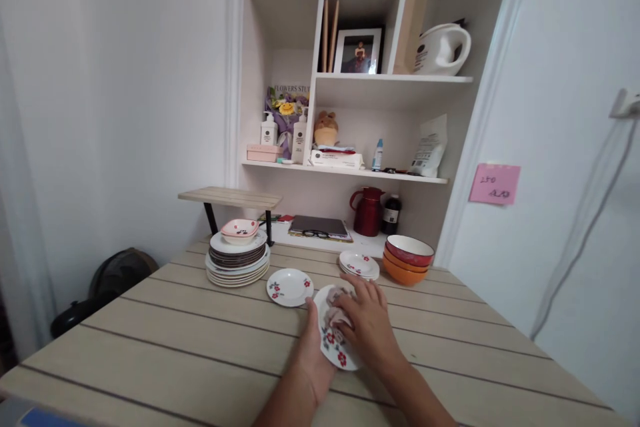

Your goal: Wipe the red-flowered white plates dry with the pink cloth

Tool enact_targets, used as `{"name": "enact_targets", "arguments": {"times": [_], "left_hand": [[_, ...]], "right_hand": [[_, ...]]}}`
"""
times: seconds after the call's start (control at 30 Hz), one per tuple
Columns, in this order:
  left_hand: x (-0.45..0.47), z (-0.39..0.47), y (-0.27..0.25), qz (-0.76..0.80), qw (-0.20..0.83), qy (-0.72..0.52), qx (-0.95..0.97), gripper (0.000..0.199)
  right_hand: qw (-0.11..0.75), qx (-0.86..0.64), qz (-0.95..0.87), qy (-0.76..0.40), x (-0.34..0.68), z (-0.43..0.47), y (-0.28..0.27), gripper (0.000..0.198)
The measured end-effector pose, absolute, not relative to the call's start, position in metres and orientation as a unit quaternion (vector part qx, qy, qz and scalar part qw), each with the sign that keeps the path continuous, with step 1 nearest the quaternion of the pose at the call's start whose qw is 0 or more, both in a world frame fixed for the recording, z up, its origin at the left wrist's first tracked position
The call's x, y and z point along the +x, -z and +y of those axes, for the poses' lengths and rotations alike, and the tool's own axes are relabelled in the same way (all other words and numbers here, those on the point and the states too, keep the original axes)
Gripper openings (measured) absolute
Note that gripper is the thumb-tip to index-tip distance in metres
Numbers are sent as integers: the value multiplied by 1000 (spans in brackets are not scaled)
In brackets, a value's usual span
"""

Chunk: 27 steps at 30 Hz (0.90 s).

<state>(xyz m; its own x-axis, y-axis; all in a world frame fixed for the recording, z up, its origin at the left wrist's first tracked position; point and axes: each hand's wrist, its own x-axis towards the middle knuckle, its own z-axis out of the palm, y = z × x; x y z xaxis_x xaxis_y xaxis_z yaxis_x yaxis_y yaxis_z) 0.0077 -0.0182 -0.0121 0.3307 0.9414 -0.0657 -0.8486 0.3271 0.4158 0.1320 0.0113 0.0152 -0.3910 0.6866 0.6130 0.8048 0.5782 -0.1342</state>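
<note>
My left hand (313, 347) grips the left edge of a white plate (333, 355) with red flowers and dark leaves, held tilted above the table. Pressed against the plate's face, my right hand (367, 320) has a crumpled greyish-pink cloth (336, 310) under its curled fingers. Part of the plate is hidden behind the right hand. Just beyond, a similar small flowered plate (290, 287) lies flat on the table. A short stack of flowered plates (359, 264) sits farther back, past my right fingertips.
Stacked plates (238, 272) topped by a pink-rimmed square bowl (240, 229) stand at the table's left back. Red and orange bowls (407, 259) are nested at the right back. A small raised wooden shelf (230, 197), a closed laptop (318, 225) and a red jug (369, 212) are behind.
</note>
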Motion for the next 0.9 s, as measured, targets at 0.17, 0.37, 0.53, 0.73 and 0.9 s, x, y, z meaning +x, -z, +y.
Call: {"name": "enact_targets", "arguments": {"times": [0.17, 0.37, 0.53, 0.73, 0.9], "left_hand": [[3, -15, 15, 101, 794, -583, 139, 66], [5, -17, 16, 124, 801, -562, 165, 70], [12, -20, 15, 151, 808, -537, 191, 71], [15, -21, 12, 164, 780, -569, 200, 64], [16, -22, 12, 141, 805, -536, 212, 67]], "right_hand": [[278, -417, -865, 14, 135, 15, -8, 62], [358, -428, -830, -29, 144, 22, -6, 41], [434, -442, -785, -10, 144, 25, -6, 44], [372, -365, -854, 0, 125, 13, -11, 53], [393, -435, -809, 36, 133, 18, -15, 49]]}}
